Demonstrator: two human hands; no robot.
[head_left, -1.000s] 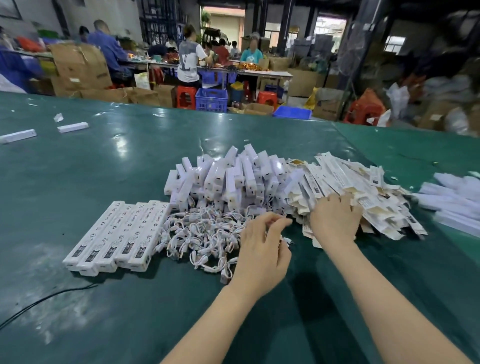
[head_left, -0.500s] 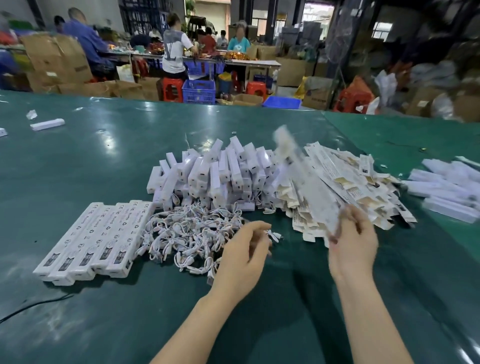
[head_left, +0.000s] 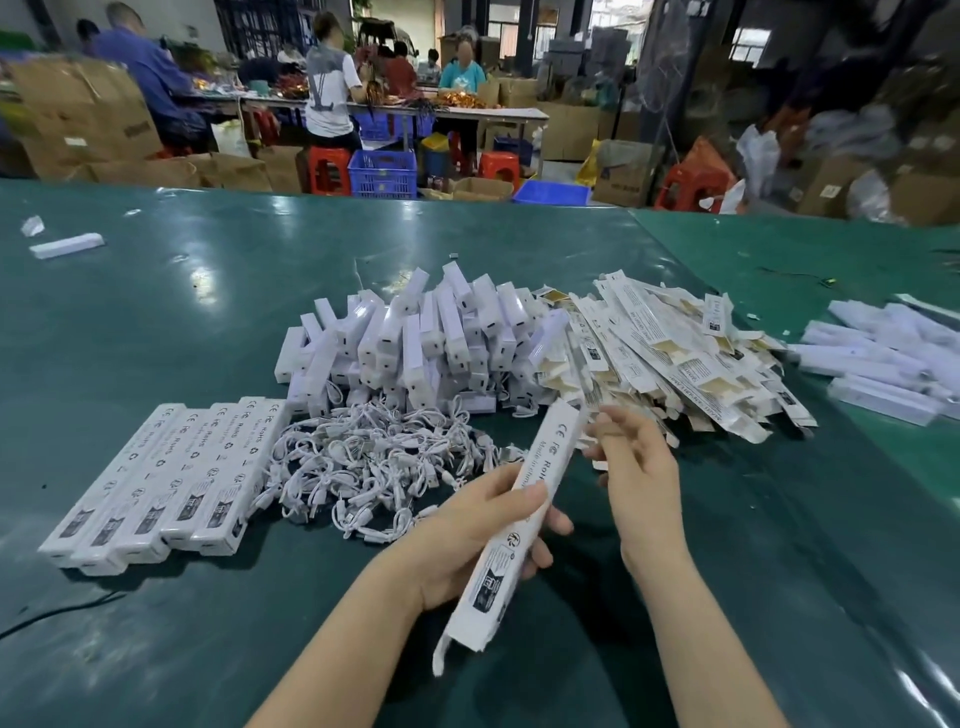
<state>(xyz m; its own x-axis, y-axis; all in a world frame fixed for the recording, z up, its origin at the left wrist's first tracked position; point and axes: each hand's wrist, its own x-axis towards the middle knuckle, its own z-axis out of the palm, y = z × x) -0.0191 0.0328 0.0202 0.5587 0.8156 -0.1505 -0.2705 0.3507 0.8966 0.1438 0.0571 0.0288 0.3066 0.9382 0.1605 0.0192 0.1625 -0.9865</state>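
Observation:
My left hand (head_left: 478, 525) grips a long white carton sleeve (head_left: 524, 514) around its middle, tilted up to the right above the green table (head_left: 156, 322). My right hand (head_left: 634, 473) pinches the sleeve's upper end with curled fingers. Behind the hands lies a heap of flat unfolded cartons (head_left: 670, 353), a pile of white plastic devices (head_left: 415, 338) and a tangle of short white cables (head_left: 374, 462). Several closed white boxes (head_left: 171, 478) lie side by side at the left.
More white boxes (head_left: 883, 358) lie at the table's right. A single white box (head_left: 67, 244) and a scrap lie far left. A black cable (head_left: 57, 613) runs along the near left. Beyond the table sit people, cardboard boxes, red stools and a blue crate (head_left: 384, 171).
My right hand pulled one flat carton out of the heap and swung it toward me. My left hand rose from the cables and took hold of it around the middle.

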